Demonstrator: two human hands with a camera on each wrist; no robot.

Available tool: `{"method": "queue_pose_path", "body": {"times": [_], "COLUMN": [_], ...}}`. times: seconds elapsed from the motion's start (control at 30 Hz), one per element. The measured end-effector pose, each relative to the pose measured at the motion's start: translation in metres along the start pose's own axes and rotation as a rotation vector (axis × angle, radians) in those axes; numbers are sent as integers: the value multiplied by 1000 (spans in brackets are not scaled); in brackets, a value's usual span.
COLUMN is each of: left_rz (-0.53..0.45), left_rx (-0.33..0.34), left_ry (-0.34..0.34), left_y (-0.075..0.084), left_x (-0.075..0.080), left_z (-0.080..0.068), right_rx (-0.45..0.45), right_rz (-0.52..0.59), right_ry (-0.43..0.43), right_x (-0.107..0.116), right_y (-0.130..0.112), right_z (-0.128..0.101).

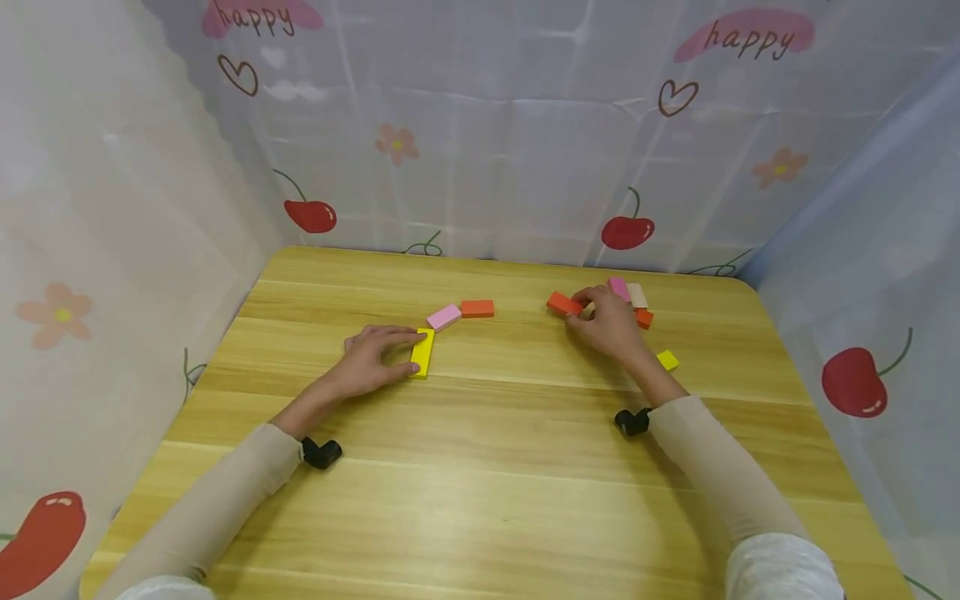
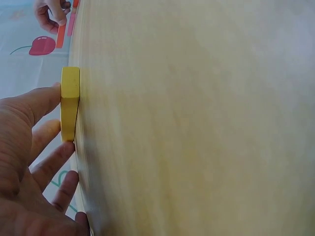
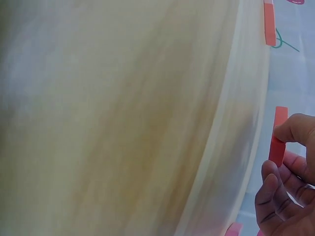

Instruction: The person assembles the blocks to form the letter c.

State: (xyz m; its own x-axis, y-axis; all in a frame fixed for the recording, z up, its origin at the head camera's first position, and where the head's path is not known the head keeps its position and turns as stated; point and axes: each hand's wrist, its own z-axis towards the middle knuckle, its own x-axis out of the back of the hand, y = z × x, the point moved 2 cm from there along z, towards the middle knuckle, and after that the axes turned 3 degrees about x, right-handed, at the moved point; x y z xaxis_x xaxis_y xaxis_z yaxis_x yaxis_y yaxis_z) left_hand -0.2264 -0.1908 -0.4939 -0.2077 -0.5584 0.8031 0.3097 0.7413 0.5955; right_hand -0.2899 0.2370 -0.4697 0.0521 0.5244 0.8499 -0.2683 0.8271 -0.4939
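The left hand [image 1: 371,358] lay flat on the wooden table [image 1: 480,500], left of the middle, its straight fingers pressed against the long side of a yellow block [image 1: 422,352]; in the left wrist view the fingertips [image 2: 55,93] only touched the block's edge, with nothing curled round it. The right hand [image 1: 609,321] worked nearer the far right corner, thumb and fingers pinching an orange block [image 1: 564,304] by its end, as the right wrist view showed [image 3: 278,137].

The blocks looked like small painted wooden slabs: probably light, stiff and smooth, so likely to slide on the varnished top when pushed and to tip easily if stood on edge. Pinching across the two long, narrow sides seemed the surest hold.

Just beyond the yellow block lay a pink block [image 1: 444,317] touching a second orange block [image 1: 477,308]. Beside the right hand, towards the far edge, sat another pink piece [image 1: 619,288], a cream piece [image 1: 637,295] and a small orange one [image 1: 644,317], crowded close enough to be knocked. A small yellow piece [image 1: 667,360] lay by the right wrist, nearer the right edge
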Motion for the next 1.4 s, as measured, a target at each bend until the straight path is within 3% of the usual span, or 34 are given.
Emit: {"method": "queue_pose_path", "body": {"times": [0.73,1.4], "left_rz": [-9,7], "left_rx": [17,14], "left_ry": [-3,-9], "left_y": [0,2], "left_x": [0,0], "left_z": [-1,-1], "right_rx": [59,60], "right_rz": [1,-11], "right_ry": [-17,-71], "right_x": [-11,-24], "right_y": [-15,-33], "right_z": [2,11]}}
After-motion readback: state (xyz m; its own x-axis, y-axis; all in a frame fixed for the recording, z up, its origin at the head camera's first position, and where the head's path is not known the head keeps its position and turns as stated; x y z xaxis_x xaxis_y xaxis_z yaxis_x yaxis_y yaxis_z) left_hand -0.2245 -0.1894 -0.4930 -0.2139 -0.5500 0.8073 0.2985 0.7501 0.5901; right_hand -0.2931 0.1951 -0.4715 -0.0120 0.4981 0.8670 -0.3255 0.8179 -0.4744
